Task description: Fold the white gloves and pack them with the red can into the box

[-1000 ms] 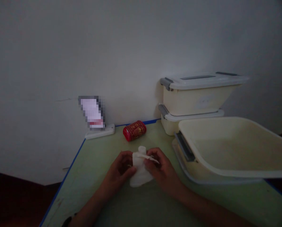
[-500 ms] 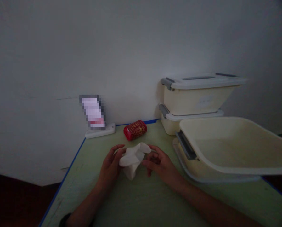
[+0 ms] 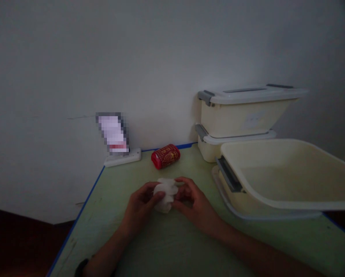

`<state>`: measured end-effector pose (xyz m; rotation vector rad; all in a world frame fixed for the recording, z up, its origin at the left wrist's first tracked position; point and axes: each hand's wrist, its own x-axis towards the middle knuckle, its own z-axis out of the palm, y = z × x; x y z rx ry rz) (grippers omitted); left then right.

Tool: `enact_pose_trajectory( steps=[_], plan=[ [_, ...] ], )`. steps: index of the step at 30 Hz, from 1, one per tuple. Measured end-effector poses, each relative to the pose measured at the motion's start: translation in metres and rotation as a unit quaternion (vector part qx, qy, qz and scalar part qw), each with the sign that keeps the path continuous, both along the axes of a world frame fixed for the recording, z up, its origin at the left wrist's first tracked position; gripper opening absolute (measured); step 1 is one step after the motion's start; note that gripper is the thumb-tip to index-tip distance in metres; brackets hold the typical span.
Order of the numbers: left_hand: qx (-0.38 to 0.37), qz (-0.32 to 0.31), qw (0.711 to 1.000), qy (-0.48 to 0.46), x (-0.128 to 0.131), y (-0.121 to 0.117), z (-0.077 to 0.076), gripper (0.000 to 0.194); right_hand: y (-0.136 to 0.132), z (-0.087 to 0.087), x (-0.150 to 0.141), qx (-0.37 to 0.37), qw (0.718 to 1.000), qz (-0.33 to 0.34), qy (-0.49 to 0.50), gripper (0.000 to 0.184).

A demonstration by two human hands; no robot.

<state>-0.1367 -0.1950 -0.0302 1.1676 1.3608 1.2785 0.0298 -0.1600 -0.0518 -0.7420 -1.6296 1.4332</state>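
Note:
A crumpled white tissue (image 3: 165, 198), gathered into a small bundle, is between my two hands just above the green tabletop. My left hand (image 3: 140, 204) grips its left side, the thumb pressed on top and the other fingers partly hidden behind. On the right edge, my right hand (image 3: 194, 204) pinches the tissue with thumb and fingertips, the rest of the fingers curled. Just beyond both hands lies a red can-shaped roll (image 3: 166, 156) with gold markings, on its side.
A phone (image 3: 113, 132) with a blurred screen leans on a white stand (image 3: 123, 157) at the back left. Two lidded cream storage boxes (image 3: 236, 117) are stacked by the wall. Nearer on the right stands an open cream bin (image 3: 247, 200). Blue tape (image 3: 82, 209) edges the table.
The tissue, spread out with loose corners before, is now bunched smaller. My left thumb has moved over onto it. The view has shifted slightly.

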Motion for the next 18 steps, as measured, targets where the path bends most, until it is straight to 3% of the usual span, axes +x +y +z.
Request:
enact_pose_trajectory(
  steps=[2,5,8,11,15,18],
  plan=[
    [0.012,0.011,0.999,0.034,-0.003,0.0,0.0,0.022,-0.001,0.001,0.001,-0.019,1.0,0.018,0.012,0.041],
    [0.075,-0.027,0.996,0.049,-0.005,-0.001,0.0,0.024,-0.001,0.002,0.002,-0.04,0.997,0.052,0.029,0.033],
    [0.114,-0.05,0.991,0.037,-0.006,-0.002,-0.001,0.026,0.0,0.003,0.001,-0.039,0.998,0.043,0.036,0.023],
    [0.083,-0.005,0.995,-0.052,-0.006,0.0,-0.003,0.023,0.003,0.006,0.002,-0.041,0.999,-0.01,0.026,0.017],
    [0.022,0.07,0.977,-0.201,-0.004,0.008,-0.004,0.019,0.007,0.009,0.004,-0.053,0.996,-0.071,0.014,0.019],
    [-0.023,0.065,0.972,-0.226,-0.002,0.009,-0.004,0.032,0.007,0.008,0.003,-0.06,0.995,-0.068,0.03,0.02]
  ],
)
